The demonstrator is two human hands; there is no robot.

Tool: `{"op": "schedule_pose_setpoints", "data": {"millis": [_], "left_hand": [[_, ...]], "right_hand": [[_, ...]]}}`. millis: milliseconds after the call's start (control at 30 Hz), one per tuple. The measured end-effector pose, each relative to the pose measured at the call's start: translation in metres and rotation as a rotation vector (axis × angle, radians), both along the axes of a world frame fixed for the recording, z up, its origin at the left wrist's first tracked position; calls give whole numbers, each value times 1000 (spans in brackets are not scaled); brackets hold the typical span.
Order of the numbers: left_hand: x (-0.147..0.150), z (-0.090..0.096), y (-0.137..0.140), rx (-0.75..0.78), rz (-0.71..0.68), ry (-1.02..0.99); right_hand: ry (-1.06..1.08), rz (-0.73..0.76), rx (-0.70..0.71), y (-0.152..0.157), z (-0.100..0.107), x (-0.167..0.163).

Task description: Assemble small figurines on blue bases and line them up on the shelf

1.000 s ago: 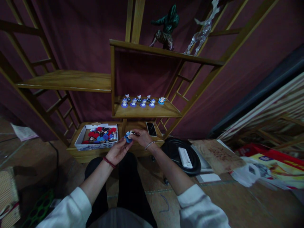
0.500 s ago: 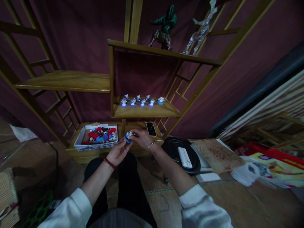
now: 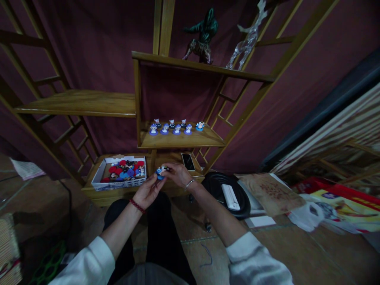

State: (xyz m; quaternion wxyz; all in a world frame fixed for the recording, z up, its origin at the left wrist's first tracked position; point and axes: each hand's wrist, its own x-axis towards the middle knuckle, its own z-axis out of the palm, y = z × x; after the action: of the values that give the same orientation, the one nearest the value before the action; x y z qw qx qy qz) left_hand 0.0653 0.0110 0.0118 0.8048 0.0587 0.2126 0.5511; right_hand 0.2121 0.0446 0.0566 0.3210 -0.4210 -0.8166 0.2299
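Note:
Between my two hands is a small toy figurine [image 3: 160,172] with a blue base. My left hand [image 3: 147,191] grips it from the lower left, its fingers closed on the base. My right hand [image 3: 177,174] pinches its upper right side, hiding part of it. Left of my hands, a white cardboard box [image 3: 118,183] holds many jumbled figurines with red, blue and black parts. On the shelf beyond stand several figurines: purple-based ones [image 3: 165,129] in front, dark-based ones [image 3: 171,124] behind, and one blue-based figurine [image 3: 200,126] at the right.
A phone [image 3: 188,162] lies on the lower board [image 3: 152,157]. Above, a green-and-brown statue [image 3: 203,37] and a clear deer-like ornament [image 3: 247,39] stand on the upper shelf. A black coiled item [image 3: 216,182], a white device [image 3: 230,197] and a plastic bag [image 3: 306,215] lie on the right.
Both hands stay closed on the figurine in almost the same place. The view has shifted slightly, so the shelf appears a little further left.

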Motion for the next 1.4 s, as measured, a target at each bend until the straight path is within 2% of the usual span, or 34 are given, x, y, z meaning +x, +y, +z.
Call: {"op": "schedule_pose_setpoints", "data": {"millis": [133,633,1000,1233,1400], "left_hand": [[1,2,0,18,8,15],[8,2,1,20,44,45],[6,0,1,17,22,29],[6,1,-1,27,-1,6],[7,1,-2,34,-2,14]], "right_hand": [[14,-6,20,0,2,-1],[-192,-267,81,-12,-1,-12],[-109,-144,118,-8,-4,-5],[-98,-59,122,-6,3,0],[-104,-76,111,-7,2,0]]}}
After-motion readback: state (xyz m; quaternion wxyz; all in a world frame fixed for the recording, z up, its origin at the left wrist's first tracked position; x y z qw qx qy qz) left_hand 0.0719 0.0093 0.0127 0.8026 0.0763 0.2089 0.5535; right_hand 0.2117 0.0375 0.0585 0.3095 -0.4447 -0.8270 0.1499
